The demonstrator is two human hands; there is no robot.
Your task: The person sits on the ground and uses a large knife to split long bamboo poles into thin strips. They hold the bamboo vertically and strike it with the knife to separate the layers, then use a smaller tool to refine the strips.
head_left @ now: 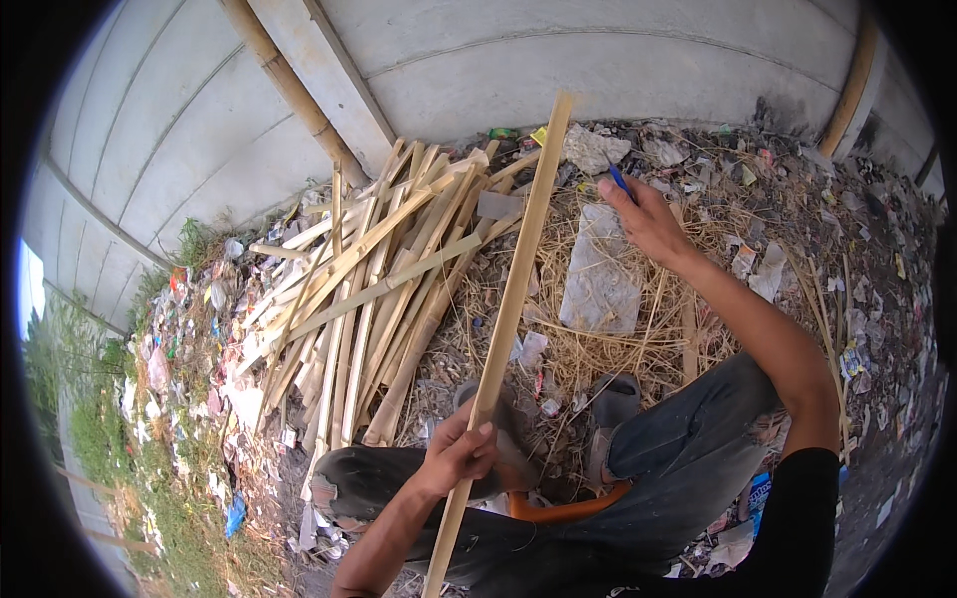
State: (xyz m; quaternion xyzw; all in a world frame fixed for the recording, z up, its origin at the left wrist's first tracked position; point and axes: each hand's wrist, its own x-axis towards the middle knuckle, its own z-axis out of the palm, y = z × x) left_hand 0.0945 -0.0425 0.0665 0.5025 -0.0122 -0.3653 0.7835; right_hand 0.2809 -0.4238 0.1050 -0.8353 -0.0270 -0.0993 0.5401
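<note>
A long, flat bamboo strip (515, 269) slants up from the lower edge, past my knees, toward the wall. Closed around its lower part is my left hand (459, 454), with the thumb on the strip's face. My right hand (648, 225), arm stretched out, grips a slim blue tool (619, 180) to the right of the strip's upper end. Only the blue part of that tool shows; I cannot tell its exact kind. Beyond the left hand lies a heap of split bamboo strips (384, 274), piled crosswise on the ground.
A pale flat slab (600, 284) lies on straw-like shavings (658, 329) before my feet, with a whitish lump (595, 149) behind it. Litter covers the ground. A concrete panel wall (598, 60) with a bamboo pole (299, 95) stands behind. An orange curved piece (570, 510) is beneath my legs.
</note>
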